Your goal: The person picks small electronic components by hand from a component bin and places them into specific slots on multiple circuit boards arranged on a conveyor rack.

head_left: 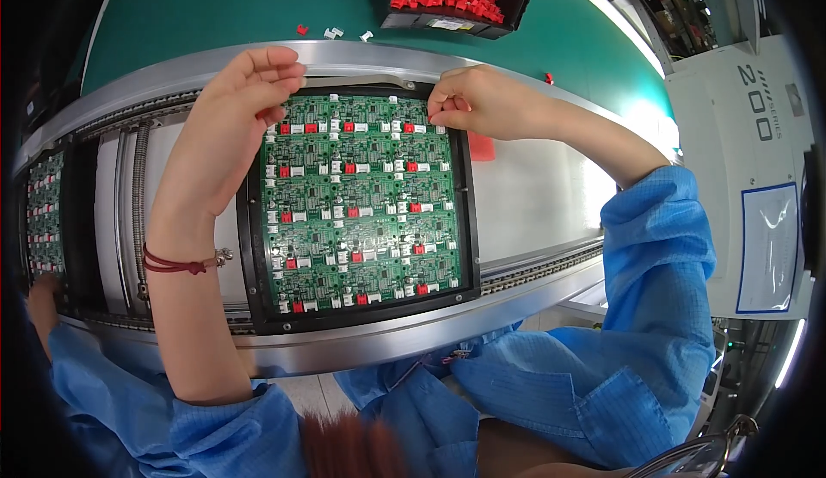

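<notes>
A panel of green circuit boards (374, 241) lies in a black frame (470, 237) before me. Rows of small red connectors (353, 212) and white connectors (357, 168) stand on it. Above its far left corner is my left hand (237, 104), fingers bent inward and close together. At the far right corner my right hand (482, 102) has thumb and forefinger pinched over the panel's edge. Whatever either hand may hold is hidden by the fingers.
A black bin (447, 22) heaped with red connectors stands on the green tabletop (232, 13), where a few loose parts (333, 33) lie. Metal conveyor rails (361, 353) run along both sides. Another person's hand (43, 293) is beside a second framed panel (45, 211) at far left.
</notes>
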{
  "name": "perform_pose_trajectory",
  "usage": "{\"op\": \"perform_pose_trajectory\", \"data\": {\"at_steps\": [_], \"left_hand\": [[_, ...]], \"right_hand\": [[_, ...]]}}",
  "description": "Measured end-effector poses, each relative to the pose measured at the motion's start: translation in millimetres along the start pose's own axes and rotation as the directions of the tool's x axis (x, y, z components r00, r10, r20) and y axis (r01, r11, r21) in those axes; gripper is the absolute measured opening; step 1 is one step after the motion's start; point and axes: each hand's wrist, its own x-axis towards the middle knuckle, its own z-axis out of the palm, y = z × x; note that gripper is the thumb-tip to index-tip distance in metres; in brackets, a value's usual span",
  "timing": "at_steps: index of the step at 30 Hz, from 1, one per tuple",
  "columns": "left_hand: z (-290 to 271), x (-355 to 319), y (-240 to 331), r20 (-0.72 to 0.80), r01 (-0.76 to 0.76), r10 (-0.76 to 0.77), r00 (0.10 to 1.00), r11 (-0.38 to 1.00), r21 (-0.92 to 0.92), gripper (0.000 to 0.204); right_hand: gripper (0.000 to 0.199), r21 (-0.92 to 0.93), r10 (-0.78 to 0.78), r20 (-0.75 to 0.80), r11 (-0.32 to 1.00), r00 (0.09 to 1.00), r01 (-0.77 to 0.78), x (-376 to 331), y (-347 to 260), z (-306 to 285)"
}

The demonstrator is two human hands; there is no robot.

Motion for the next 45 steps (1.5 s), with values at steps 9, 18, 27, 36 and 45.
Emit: {"op": "perform_pose_trajectory", "data": {"at_steps": [9,18,27,36,45], "left_hand": [[-6.7,4.6,-3.9,0.076,0.041,-0.01,0.997,0.906,-0.42,0.02],[-16.1,8.2,-4.0,-0.035,0.042,-0.059,0.998,0.931,-0.362,0.018],[-18.1,0.2,7.6,-0.026,0.046,-0.061,0.998,0.92,-0.39,0.03],[-24.4,12.2,3.6,0.13,0.119,-0.071,0.989,0.906,-0.406,0.021],[75.5,-177.8,143.7,0.086,-0.555,0.866,0.493,0.389,-0.735,0.014]], "right_hand": [[0.014,0.01,0.053,0.083,0.999,0.995,-0.054,1.3,-4.9,-3.2],[0.014,-0.065,-0.003,0.036,0.998,0.999,0.005,0.4,-6.5,1.3],[0.013,-0.254,-0.335,-0.284,0.93,0.899,0.266,-11.1,-10.9,23.7],[0.042,0.02,0.252,-0.074,0.968,0.965,-0.251,-70.1,20.1,34.8],[0.068,0.196,0.113,-0.122,0.977,0.986,-0.088,-58.1,15.4,58.6]]}}
